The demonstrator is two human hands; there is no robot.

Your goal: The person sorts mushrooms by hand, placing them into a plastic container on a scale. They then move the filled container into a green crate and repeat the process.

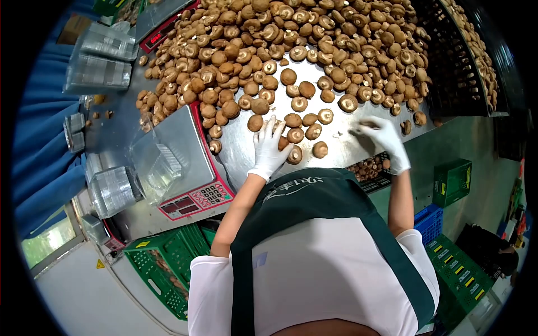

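Observation:
My left hand [269, 148], in a white glove, rests with fingers spread on several shiitake mushrooms [295, 135] at the near side of the metal table [235, 143]. One mushroom [294, 154] sits against its thumb side, cap down with the stem showing. My right hand [384, 140], also gloved, hovers low over the table's right part. Its fingers are bent and smeared by motion, and whatever may be between them does not show. Small pale scraps [337, 134] lie just left of it. A single mushroom [320, 149] lies between my hands.
A big heap of mushrooms [314, 28] covers the far side. To the left stand a red-edged scale [204, 190] with a clear tray [159, 168] on it, and stacked clear trays [101, 67]. A black crate [471, 56] stands at right; green crates [168, 263] are below.

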